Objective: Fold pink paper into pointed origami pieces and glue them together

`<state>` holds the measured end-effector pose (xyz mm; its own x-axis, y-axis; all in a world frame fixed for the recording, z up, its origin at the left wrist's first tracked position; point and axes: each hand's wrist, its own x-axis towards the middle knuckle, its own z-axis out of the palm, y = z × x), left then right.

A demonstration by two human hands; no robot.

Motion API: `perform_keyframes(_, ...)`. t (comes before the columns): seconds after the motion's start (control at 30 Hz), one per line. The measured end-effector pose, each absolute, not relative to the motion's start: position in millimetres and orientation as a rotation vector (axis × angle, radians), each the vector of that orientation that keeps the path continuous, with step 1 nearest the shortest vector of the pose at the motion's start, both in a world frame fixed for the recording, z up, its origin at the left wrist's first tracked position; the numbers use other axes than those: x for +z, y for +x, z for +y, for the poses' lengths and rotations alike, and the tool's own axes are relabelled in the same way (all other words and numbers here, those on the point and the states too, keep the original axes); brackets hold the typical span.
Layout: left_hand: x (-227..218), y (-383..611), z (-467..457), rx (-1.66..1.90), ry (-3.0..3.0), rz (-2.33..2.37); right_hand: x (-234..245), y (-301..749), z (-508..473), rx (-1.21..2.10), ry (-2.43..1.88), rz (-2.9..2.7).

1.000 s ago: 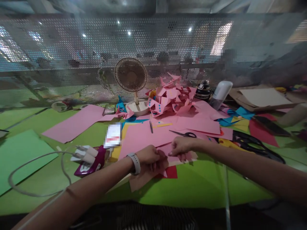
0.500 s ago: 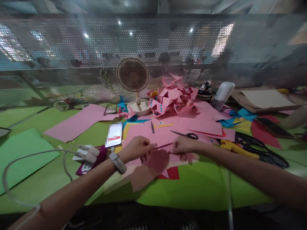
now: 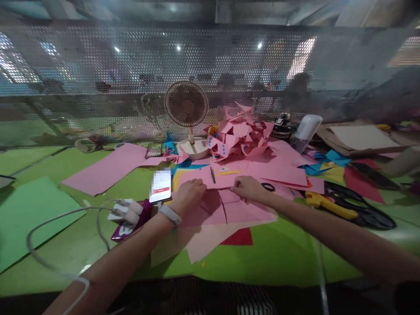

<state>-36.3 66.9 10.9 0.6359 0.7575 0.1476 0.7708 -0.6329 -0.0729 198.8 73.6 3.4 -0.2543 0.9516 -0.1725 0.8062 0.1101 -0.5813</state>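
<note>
My left hand, with a pale watch on its wrist, is closed with its fingertips at the left side of a piece of pink paper. My right hand pinches the same paper by its upper right edge. A dark curved line, perhaps a cut or a fold, runs down the piece. More pink sheets lie under it. Black-handled scissors rest just behind my right hand, partly hidden by it. A small dark, narrow tool lies on the pink paper beyond my hands.
Behind stand a fan and a heap of folded pink paper. A lit phone and a white charger with its cable are on the left. Large yellow-and-black scissors lie right. A perforated screen closes the back.
Both hands have moved slightly away from me, and the pink paper between them now lies flatter and shows more of its surface. The view has shifted a little.
</note>
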Motion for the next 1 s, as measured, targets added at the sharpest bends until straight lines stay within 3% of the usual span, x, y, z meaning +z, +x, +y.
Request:
perform_keyframes(0.07, 6, -37, 68, -0.173, -2.719, -1.288, 9, 200, 67, 0.819, -1.674, -2.184)
perform_keyframes(0.23, -1, -39, 66, -0.214, -2.715, -1.294, 6, 198, 53, 1.279, -1.603, -2.299)
perform_keyframes(0.43, 1, -42, 61, -0.253, -2.733, -1.298, -4, 172, 44, 0.785, -1.533, -2.367)
perform_keyframes(0.67, 1, -45, 56, -0.367, -2.76, -1.402, -11, 159, 32, 0.446, -1.222, -2.31)
perform_keyframes(1.0, 1, -49, 59, -0.305, -2.778, -1.34, -13, 161, 23, 0.679, -1.243, -2.017)
